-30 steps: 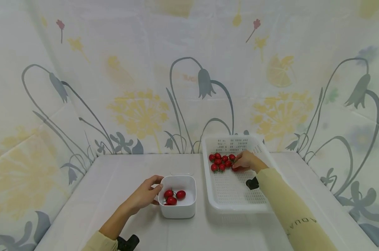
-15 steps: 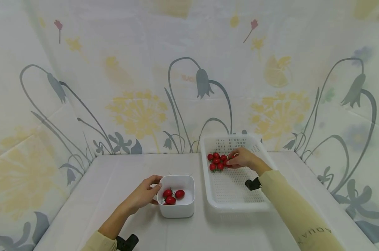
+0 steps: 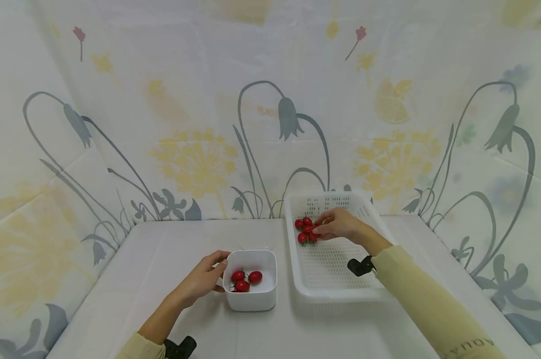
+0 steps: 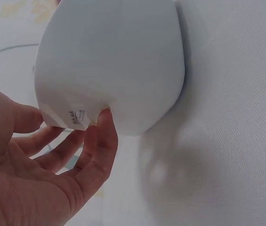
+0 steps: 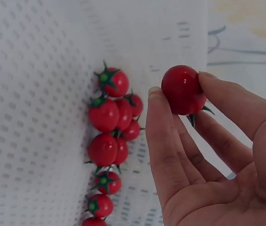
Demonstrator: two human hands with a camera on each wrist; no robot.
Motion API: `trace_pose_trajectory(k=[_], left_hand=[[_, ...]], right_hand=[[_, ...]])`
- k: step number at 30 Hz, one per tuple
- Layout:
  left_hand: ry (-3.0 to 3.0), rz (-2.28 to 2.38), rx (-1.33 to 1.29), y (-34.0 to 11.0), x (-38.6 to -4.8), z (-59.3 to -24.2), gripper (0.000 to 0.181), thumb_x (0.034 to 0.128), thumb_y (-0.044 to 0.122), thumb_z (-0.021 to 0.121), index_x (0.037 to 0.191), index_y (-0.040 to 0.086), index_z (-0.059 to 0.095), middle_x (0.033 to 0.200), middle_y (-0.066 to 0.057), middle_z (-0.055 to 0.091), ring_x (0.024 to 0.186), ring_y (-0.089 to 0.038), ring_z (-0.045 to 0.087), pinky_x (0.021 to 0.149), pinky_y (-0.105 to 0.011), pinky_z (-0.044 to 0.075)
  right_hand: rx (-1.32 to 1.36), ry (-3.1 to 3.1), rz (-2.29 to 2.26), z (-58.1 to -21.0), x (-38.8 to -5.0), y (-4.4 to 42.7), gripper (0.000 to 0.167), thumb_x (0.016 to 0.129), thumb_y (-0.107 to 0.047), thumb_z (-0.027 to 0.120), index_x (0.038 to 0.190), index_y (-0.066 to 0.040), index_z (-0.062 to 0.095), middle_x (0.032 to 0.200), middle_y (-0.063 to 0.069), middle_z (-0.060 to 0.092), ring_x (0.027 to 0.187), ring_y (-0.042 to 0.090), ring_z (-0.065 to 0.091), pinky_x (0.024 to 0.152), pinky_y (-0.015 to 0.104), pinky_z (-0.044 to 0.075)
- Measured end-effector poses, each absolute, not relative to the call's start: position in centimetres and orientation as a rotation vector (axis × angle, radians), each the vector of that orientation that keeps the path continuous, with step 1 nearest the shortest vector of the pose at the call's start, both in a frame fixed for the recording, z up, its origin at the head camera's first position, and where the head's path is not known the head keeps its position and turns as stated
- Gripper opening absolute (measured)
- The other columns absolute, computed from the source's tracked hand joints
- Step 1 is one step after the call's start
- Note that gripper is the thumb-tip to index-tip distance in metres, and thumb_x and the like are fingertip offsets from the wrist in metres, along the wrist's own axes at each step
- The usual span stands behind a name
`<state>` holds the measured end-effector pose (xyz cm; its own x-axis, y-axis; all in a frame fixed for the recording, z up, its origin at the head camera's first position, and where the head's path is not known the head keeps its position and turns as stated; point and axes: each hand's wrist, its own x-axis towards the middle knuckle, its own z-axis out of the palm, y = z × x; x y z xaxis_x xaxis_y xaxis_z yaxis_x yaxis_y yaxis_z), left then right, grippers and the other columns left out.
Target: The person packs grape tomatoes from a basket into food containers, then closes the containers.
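Note:
My left hand (image 3: 201,280) grips the left side of a small white container (image 3: 251,301), thumb near its rim; several red tomatoes (image 3: 255,277) lie inside. In the left wrist view, the fingers of that hand (image 4: 52,160) curl against the wall of the container (image 4: 109,61). Over the white perforated basket (image 3: 338,294) is my right hand (image 3: 342,227), close to a cluster of tomatoes (image 3: 302,238). The right wrist view shows the right hand (image 5: 217,165) pinching one tomato (image 5: 183,89) between thumb and fingers, beside the other tomatoes (image 5: 103,114) in the basket (image 5: 29,117).
The basket stands to the right of the small container on a white-covered table (image 3: 163,249). A floral cloth (image 3: 199,75) hangs behind and along the sides. A black device is strapped at each wrist.
My right hand has moved left in the basket, toward the remaining cluster of tomatoes. The left hand keeps its grip on the container, and the whole head view has shifted slightly.

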<state>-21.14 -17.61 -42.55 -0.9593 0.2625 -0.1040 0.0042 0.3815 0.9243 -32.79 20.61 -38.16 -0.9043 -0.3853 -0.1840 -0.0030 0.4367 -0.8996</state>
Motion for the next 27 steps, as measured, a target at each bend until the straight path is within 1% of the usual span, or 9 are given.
trace_pose_trajectory(k=[5,10,14,16,19,21,27], left_hand=[[2.405,1.616,0.247,-17.6,-21.1,-42.6,0.037,0.1093,0.015,0.046,0.143,0.000,0.049,0.140,-0.023,0.053,0.102,-0.033,0.065,0.075,-0.044,0.063],[2.408,1.614,0.248,-17.6,-21.1,-42.5,0.037,0.1088,0.014,0.047,0.143,0.000,0.049,0.140,-0.024,0.052,0.103,-0.034,0.064,0.075,-0.044,0.063],[2.409,1.615,0.245,-17.6,-21.1,-42.5,0.036,0.1087,0.015,0.047,0.142,0.000,0.049,0.139,-0.023,0.053,0.104,-0.035,0.064,0.074,-0.043,0.063],[2.407,1.616,0.243,-17.6,-21.1,-42.5,0.036,0.1087,0.015,0.047,0.142,0.000,0.049,0.140,-0.023,0.052,0.104,-0.035,0.064,0.075,-0.043,0.063],[2.404,1.621,0.243,-17.6,-21.1,-42.6,0.036,0.1088,0.015,0.047,0.142,0.001,0.049,0.140,-0.023,0.052,0.104,-0.035,0.064,0.075,-0.044,0.063],[2.405,1.621,0.239,-17.6,-21.1,-42.6,0.036,0.1088,0.016,0.047,0.142,0.001,0.049,0.141,-0.023,0.051,0.104,-0.034,0.064,0.075,-0.044,0.063],[2.422,1.613,0.189,-17.5,-21.2,-42.6,0.034,0.1083,0.016,0.048,0.140,0.005,0.052,0.141,-0.019,0.052,0.102,-0.032,0.065,0.075,-0.042,0.064]], right_hand=[[-0.349,2.271,-1.505,-37.4,-31.9,20.1,0.042,0.095,-0.004,0.068,0.130,0.017,0.055,0.112,0.025,0.069,0.100,0.037,0.072,0.088,0.042,0.061],[-0.379,2.216,-1.544,-37.0,-31.2,19.8,0.039,0.095,0.000,0.067,0.128,0.018,0.055,0.111,0.025,0.067,0.103,0.040,0.071,0.085,0.038,0.062],[-0.416,2.215,-1.546,-36.8,-30.7,19.8,0.038,0.095,-0.001,0.067,0.127,0.017,0.056,0.109,0.021,0.068,0.105,0.040,0.070,0.087,0.037,0.061],[-0.434,2.223,-1.542,-36.7,-30.5,19.9,0.038,0.095,-0.002,0.068,0.127,0.016,0.057,0.109,0.020,0.068,0.106,0.039,0.071,0.089,0.038,0.060],[-0.459,2.236,-1.541,-36.5,-30.1,19.8,0.037,0.095,-0.004,0.069,0.126,0.014,0.059,0.109,0.021,0.068,0.104,0.038,0.071,0.090,0.038,0.060],[-0.477,2.248,-1.535,-36.3,-29.8,19.7,0.035,0.096,-0.006,0.069,0.125,0.012,0.061,0.110,0.020,0.070,0.103,0.034,0.072,0.092,0.040,0.059],[-0.537,2.242,-1.544,-36.2,-28.8,19.2,0.037,0.095,-0.009,0.071,0.124,0.012,0.061,0.116,0.026,0.068,0.105,0.034,0.072,0.094,0.042,0.058]])
